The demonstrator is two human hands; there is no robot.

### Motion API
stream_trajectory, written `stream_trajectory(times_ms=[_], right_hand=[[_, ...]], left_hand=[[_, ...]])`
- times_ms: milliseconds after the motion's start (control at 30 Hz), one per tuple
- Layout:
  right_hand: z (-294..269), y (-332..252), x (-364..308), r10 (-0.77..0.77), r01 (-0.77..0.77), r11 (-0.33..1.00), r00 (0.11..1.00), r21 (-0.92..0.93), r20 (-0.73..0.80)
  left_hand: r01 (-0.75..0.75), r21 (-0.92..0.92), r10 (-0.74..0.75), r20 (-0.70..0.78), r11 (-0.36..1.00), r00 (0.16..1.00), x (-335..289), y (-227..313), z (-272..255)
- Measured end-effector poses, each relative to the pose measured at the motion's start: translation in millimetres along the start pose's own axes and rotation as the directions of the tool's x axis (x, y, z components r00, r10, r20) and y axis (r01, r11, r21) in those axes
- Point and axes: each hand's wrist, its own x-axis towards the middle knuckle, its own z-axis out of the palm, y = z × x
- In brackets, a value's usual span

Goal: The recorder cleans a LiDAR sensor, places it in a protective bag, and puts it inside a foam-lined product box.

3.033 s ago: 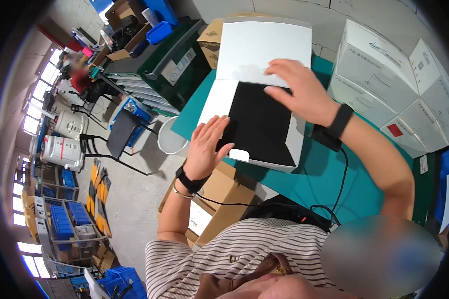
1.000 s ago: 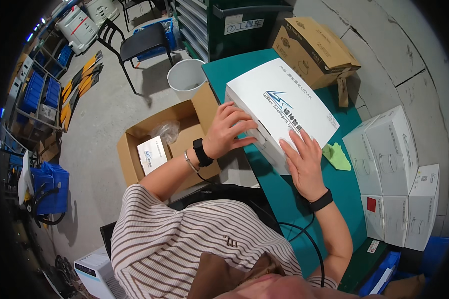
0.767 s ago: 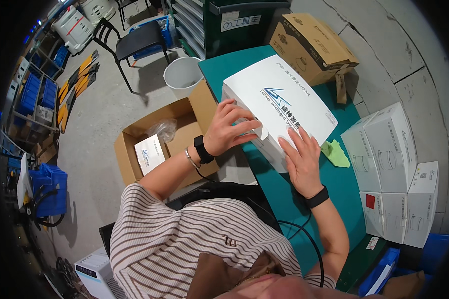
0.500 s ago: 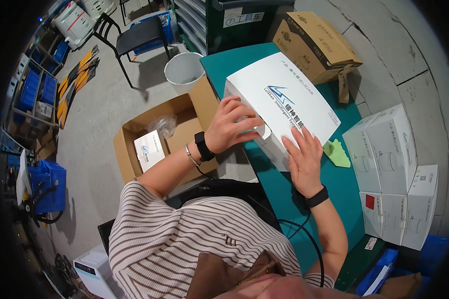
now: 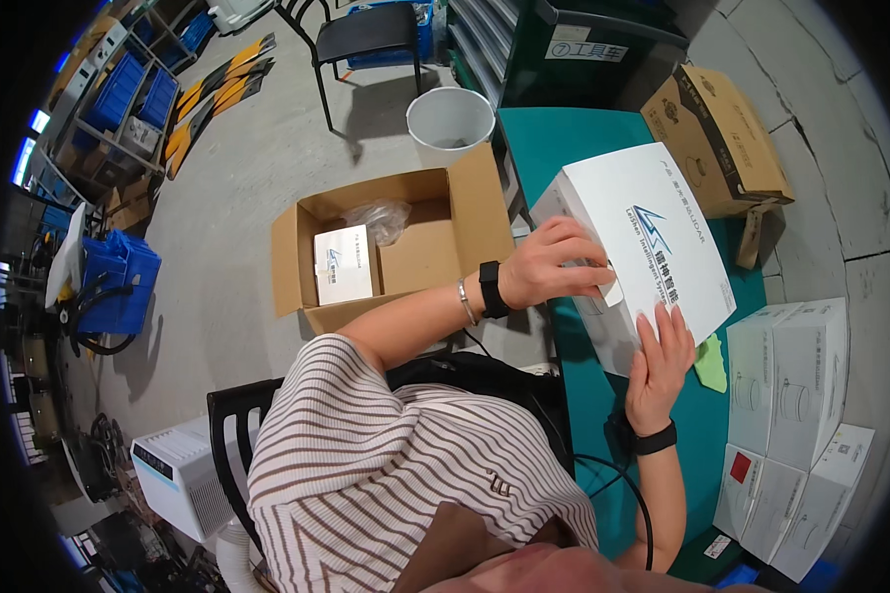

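Observation:
A large white carton (image 5: pixel 697 212) with blue and black print lies on the green table in front of me. My left hand (image 5: pixel 562 262) is at its near-left edge, thumb and fingers closed on a small white tab (image 5: pixel 613 290) of the lid. My right hand (image 5: pixel 660 368) rests against the near edge with fingers stretched out, fingertips on the top face. The lid looks closed. Partly behind my right hand, a light green cloth (image 5: pixel 710 364) lies on the table.
An open brown carton (image 5: pixel 430 282) stands on my left, holding a small white box (image 5: pixel 344 265) and clear plastic. Behind it is a grey bin (image 5: pixel 451 119). A brown box (image 5: pixel 722 138) sits at the table's far end; several white boxes (image 5: pixel 801 385) are stacked right. A black cable (image 5: pixel 635 484) runs near my right arm.
The whole view has swung, so the table, carton and hands sit farther right in the picture. Both hands remain at the white carton's near edge, the left fingers still at the tab.

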Motion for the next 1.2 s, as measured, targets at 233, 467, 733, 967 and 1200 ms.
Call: stream_trajectory(times_ms=[233,467,733,967,1200], right_hand=[[2,-2,3,0.007,-0.007,1.0,1.0,0.002,-0.023],[2,-6,3,0.017,-0.015,0.999,0.997,0.028,-0.076],[5,-7,3,0.035,-0.031,0.998,0.995,0.053,-0.094],[1,-14,0,0.055,-0.054,0.998,0.993,0.009,-0.103],[2,-17,-35,0.273,-0.224,0.942,0.944,0.25,-0.184]], left_hand=[[0.008,0.04,-0.012,0.115,0.999,0.993,22,-7,-20],[-0.062,0.003,0.059,0.273,0.998,0.96,22,-23,-14],[0.014,-0.038,0.001,0.366,0.999,0.931,34,-19,-23],[0.102,-0.098,-0.076,0.242,0.99,0.967,26,-10,0],[0.096,-0.111,-0.059,0.298,0.989,0.953,26,-10,-11]])
